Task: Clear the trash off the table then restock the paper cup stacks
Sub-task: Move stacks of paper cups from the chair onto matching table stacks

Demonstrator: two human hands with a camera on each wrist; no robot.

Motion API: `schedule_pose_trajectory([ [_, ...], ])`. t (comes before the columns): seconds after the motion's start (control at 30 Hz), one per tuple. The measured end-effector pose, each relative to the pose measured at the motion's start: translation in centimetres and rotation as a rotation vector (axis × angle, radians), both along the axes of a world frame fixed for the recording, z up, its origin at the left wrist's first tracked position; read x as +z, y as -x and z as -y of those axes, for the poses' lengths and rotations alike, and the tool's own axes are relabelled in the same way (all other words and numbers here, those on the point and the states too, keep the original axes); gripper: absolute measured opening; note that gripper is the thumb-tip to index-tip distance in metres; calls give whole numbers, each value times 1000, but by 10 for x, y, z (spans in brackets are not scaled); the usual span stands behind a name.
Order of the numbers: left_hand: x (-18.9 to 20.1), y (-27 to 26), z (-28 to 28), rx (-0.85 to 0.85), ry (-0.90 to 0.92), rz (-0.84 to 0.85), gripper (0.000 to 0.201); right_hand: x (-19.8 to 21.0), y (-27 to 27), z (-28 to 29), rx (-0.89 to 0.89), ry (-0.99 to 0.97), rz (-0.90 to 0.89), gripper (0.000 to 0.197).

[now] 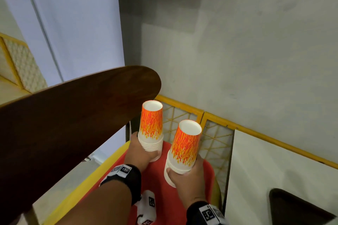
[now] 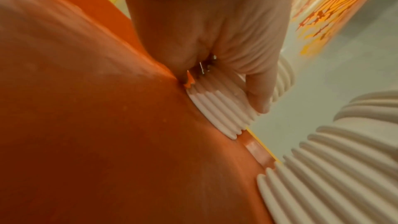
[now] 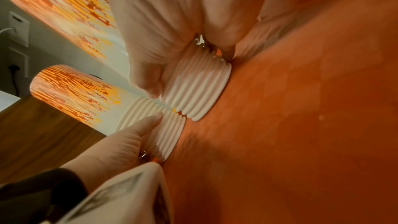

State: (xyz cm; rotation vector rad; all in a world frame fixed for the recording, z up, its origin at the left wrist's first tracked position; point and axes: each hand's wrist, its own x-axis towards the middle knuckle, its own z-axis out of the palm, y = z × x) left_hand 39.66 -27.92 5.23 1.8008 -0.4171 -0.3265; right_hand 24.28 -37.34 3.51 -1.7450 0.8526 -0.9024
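Observation:
Two stacks of paper cups with orange and yellow flame print stand upside down on a red chair seat (image 1: 161, 184). My left hand (image 1: 141, 152) grips the left stack (image 1: 151, 124) round its white rims (image 2: 219, 108). My right hand (image 1: 185, 174) grips the right stack (image 1: 186, 144) round its rims (image 3: 198, 88). In the right wrist view the left stack (image 3: 71, 94) and the left hand (image 3: 120, 142) show beside the right hand (image 3: 183, 23). Both stacks' lowest rims touch the seat (image 3: 301, 125). In the left wrist view the right stack (image 2: 333, 168) sits close by the left hand (image 2: 215, 40).
A dark wooden table (image 1: 73, 124) overhangs the chair on the left, close to the left stack. A yellow-framed lattice panel (image 1: 215, 133) and a grey wall (image 1: 237, 51) stand right behind the chair. A wall outlet (image 3: 19, 30) shows in the right wrist view.

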Motion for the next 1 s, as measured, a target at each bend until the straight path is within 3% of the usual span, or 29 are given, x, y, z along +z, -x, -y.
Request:
schedule_pose_trajectory([
  [0.23, 4, 12, -19, -18, -61, 56, 78, 7, 17, -9, -6, 30, -46, 69],
  [0.47, 41, 42, -52, -37, -5, 83, 81, 65, 44, -37, -4, 36, -104, 63],
  [0.63, 78, 77, -79, -144, 60, 144, 74, 97, 70, -58, -63, 45, -112, 68],
  [0.73, 91, 98, -90, -224, 71, 178, 83, 117, 96, -67, -79, 70, -106, 72],
  [0.87, 113, 148, -94, -333, 141, 235, 63, 138, 138, -73, -64, 73, -76, 73],
  [1.0, 134, 204, -95, -418, 241, 249, 59, 148, 186, -72, -75, 95, -72, 78],
])
